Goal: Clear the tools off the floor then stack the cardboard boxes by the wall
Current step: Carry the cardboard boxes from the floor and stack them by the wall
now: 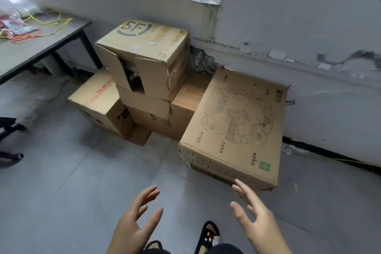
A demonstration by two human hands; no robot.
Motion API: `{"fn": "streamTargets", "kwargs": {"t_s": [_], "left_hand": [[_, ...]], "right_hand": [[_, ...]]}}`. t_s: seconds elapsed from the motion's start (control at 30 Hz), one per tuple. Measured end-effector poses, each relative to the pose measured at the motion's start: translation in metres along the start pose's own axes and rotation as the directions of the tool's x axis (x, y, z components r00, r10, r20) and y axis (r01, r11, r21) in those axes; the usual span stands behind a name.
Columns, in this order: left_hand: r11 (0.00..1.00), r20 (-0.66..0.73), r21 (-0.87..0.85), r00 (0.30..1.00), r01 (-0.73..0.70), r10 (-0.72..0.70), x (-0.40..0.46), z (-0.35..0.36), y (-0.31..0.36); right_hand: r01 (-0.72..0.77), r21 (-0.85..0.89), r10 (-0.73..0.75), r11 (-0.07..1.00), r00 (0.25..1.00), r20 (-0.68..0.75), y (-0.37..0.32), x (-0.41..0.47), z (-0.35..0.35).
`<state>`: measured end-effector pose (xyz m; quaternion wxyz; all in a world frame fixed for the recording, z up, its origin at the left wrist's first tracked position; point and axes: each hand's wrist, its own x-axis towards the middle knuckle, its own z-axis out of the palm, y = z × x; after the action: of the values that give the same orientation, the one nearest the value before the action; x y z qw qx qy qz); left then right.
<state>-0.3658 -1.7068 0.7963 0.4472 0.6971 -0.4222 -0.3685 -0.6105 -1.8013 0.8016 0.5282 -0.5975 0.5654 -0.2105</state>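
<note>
Several cardboard boxes stand against the wall under the window. An SF Express box with a torn front flap sits on top of a plain box. A lower box with red print stands to its left. A large flat box with line drawings lies on the right, tilted toward me. My left hand and my right hand hover above the floor in front of the large box, fingers spread, holding nothing. The right fingertips are close to that box's near corner.
A grey table with yellow and red wires and a plastic bag stands at the left. Dark chair legs reach in from the left edge. The floor is grey tile. My sandalled foot is at the bottom.
</note>
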Motion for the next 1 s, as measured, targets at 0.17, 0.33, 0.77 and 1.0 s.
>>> {"fn": "streamTargets", "kwargs": {"t_s": [0.17,0.33,0.77,1.0], "left_hand": [[0.995,0.175,0.040,0.981,-0.092,0.084,0.003,-0.033,-0.015],[0.976,0.399,0.050,0.900,-0.214,0.177,0.011,-0.072,-0.034],[0.897,0.873,-0.076,0.406,-0.435,0.271,-0.074,-0.075,-0.037],[0.855,0.968,-0.220,0.005,-0.469,0.251,-0.208,-0.048,-0.043]], "right_hand": [[-0.043,0.091,0.058,0.995,0.984,-0.171,0.009,-0.047,0.041],[-0.060,0.169,0.126,0.984,0.901,-0.415,0.014,-0.113,0.107],[-0.071,0.461,0.458,0.884,0.326,-0.827,0.027,-0.326,0.267],[0.009,0.579,0.578,0.816,-0.069,-0.813,0.046,-0.464,0.358]]}}
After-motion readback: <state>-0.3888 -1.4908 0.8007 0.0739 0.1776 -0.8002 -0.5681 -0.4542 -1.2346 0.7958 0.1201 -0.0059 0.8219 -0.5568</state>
